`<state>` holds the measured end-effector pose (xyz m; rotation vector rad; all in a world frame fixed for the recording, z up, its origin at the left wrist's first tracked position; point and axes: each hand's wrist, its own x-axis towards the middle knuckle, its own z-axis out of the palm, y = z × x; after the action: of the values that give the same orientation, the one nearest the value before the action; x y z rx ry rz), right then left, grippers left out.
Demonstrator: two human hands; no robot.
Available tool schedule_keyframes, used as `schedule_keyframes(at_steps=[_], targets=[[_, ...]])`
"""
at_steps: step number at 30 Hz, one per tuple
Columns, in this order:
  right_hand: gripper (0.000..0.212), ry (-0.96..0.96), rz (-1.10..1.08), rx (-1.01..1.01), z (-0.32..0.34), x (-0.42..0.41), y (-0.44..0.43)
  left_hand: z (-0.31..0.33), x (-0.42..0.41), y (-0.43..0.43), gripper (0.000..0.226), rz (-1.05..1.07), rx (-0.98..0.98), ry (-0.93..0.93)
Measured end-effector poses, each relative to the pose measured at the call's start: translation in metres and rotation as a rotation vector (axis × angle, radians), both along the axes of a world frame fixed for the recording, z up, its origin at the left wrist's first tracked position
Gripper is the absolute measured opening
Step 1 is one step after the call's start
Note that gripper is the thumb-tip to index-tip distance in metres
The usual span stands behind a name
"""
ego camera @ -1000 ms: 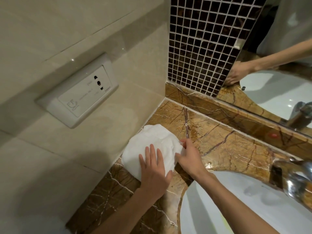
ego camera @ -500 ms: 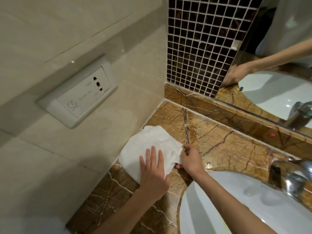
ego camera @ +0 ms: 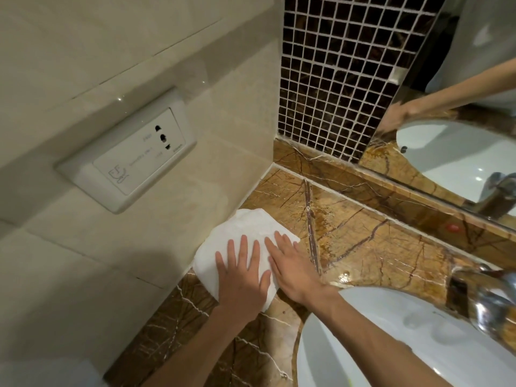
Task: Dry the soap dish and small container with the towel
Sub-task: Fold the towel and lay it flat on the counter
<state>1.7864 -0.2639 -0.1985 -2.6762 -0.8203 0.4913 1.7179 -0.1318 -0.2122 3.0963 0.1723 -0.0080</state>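
Note:
A white folded towel (ego camera: pixel 245 233) lies flat on the brown marble counter (ego camera: pixel 371 247), against the beige wall tiles. My left hand (ego camera: pixel 243 277) rests palm down on the towel with fingers spread. Beside it, my right hand (ego camera: pixel 293 269) also lies flat, its fingers on the towel's right part and its palm over the towel's edge. Neither hand grips anything. No soap dish or small container shows in this view.
A white sink basin (ego camera: pixel 391 344) sits at the lower right with a chrome faucet (ego camera: pixel 491 300) over it. A white wall socket plate (ego camera: pixel 125 155) is on the left wall. Dark mosaic tiles (ego camera: pixel 335 74) and a mirror (ego camera: pixel 460 121) stand behind the counter.
My right hand let go of the towel's right edge and now lies flat on the towel beside my left hand. The left hand stayed pressed on the towel.

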Motion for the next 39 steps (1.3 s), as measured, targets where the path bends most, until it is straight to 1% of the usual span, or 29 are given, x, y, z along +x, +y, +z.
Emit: schedule_keyframes(at_steps=[4, 7, 11, 15, 19, 23, 27, 30, 32, 39], targets=[[0.053, 0.016, 0.049, 0.016, 0.002, 0.002, 0.011, 0.006, -0.002, 0.009, 0.063, 0.037, -0.010, -0.005], [0.054, 0.017, 0.013, 0.024, 0.009, -0.003, 0.016, 0.009, -0.004, 0.012, 0.063, 0.049, -0.016, -0.009], [0.050, -0.098, -0.065, 0.062, 0.018, -0.014, 0.016, 0.005, -0.010, 0.017, 0.064, 0.025, 0.003, 0.005], [0.047, -0.186, -0.017, 0.083, 0.018, -0.024, 0.016, 0.003, -0.013, 0.024, 0.059, 0.020, -0.022, -0.009], [0.055, -0.140, 0.008, 0.112, 0.007, -0.023, 0.016, 0.004, -0.011, 0.022, 0.058, 0.050, -0.062, -0.036], [0.055, -0.103, 0.024, 0.127, 0.002, -0.012, 0.017, 0.007, -0.008, 0.018, 0.060, 0.125, -0.090, -0.015], [0.056, -0.131, 0.048, 0.096, 0.004, -0.009, 0.017, 0.017, -0.004, 0.011, 0.063, 0.197, -0.111, 0.025], [0.055, -0.204, 0.032, 0.029, 0.006, -0.015, 0.018, 0.014, -0.015, 0.015, 0.060, 0.148, -0.100, -0.005], [0.051, -0.211, 0.019, 0.008, 0.007, -0.017, 0.018, 0.010, -0.025, 0.016, 0.059, 0.105, -0.117, -0.032], [0.052, -0.138, -0.018, -0.012, 0.009, -0.007, 0.019, 0.011, -0.020, 0.007, 0.065, 0.145, -0.121, 0.103]])
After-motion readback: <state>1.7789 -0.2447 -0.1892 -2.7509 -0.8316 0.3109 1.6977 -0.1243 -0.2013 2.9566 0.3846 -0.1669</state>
